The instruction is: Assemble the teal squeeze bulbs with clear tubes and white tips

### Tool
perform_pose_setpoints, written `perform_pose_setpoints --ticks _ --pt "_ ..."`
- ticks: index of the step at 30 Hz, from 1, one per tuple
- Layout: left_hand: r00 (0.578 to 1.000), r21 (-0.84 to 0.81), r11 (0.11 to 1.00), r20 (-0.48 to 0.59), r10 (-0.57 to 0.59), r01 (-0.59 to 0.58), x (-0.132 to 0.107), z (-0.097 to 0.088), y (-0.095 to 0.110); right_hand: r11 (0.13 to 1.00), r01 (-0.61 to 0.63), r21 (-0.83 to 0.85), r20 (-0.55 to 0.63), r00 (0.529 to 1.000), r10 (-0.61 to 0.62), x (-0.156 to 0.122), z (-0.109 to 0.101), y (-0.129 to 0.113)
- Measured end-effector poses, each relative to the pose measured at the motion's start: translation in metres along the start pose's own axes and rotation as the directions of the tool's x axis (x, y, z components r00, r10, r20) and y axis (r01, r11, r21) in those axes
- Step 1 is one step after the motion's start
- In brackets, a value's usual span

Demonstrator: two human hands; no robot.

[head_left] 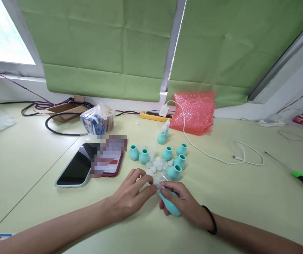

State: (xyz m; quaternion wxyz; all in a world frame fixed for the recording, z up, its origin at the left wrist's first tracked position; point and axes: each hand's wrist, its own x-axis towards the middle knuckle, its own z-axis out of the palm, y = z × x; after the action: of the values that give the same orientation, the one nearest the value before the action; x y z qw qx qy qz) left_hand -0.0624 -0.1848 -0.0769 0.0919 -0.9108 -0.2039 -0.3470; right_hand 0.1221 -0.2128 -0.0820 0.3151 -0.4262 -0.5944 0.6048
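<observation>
Left forearm (69, 227) and right forearm (249, 229) lie over the desk (220, 190), both hands at one teal bulb (171, 204).

The right hand (187, 204) is wrapped around that bulb, thumb along its upper side, just on the near side of a cluster of small whitish pieces (157, 164). The left hand (132, 195) bends its thumb and fingers toward the bulb's far end; whether they pinch a pale bit there, I cannot tell. Open-necked teal bulbs (144, 157) stand around the pieces, and a further bulb (161, 138) sits behind them, nearer the yellow power strip (151, 116). Two phones (74, 169) lie on the left, near a plastic-wrapped bundle (95, 123). Toward the right are a red bubble-wrap pouch (193, 114), a white cable (228, 163) and a screwdriver (296, 174).
</observation>
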Motion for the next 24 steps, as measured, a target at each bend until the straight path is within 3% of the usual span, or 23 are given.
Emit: perform_pose_setpoints --ticks 5,8,11,16,21,24 --pt "0.996 0.155 0.985 -0.033 0.079 -0.073 0.004 -0.009 0.010 0.994 0.064 -0.092 -0.016 0.998 -0.066 -0.002 0.003 -0.002" --pt "0.983 0.286 0.941 0.009 0.185 -0.180 0.006 -0.011 0.017 0.985 0.107 -0.132 -0.014 0.994 -0.110 -0.003 0.005 -0.003" --pt "0.983 0.338 0.923 0.067 0.172 -0.184 0.005 -0.008 0.018 0.979 0.131 -0.158 -0.003 0.991 -0.133 -0.003 0.004 -0.003" --pt "0.994 0.271 0.956 0.057 0.098 -0.110 0.004 -0.001 0.011 0.992 0.114 -0.047 -0.029 0.993 -0.116 -0.005 0.005 -0.003" --pt "0.989 0.175 0.974 -0.018 0.147 -0.142 0.005 -0.005 0.013 0.992 0.113 0.063 -0.033 0.993 -0.111 -0.009 0.008 -0.002" --pt "0.975 0.076 0.977 -0.087 0.203 -0.197 0.002 -0.009 0.021 0.981 0.183 0.059 -0.098 0.979 -0.177 -0.010 0.004 0.000"
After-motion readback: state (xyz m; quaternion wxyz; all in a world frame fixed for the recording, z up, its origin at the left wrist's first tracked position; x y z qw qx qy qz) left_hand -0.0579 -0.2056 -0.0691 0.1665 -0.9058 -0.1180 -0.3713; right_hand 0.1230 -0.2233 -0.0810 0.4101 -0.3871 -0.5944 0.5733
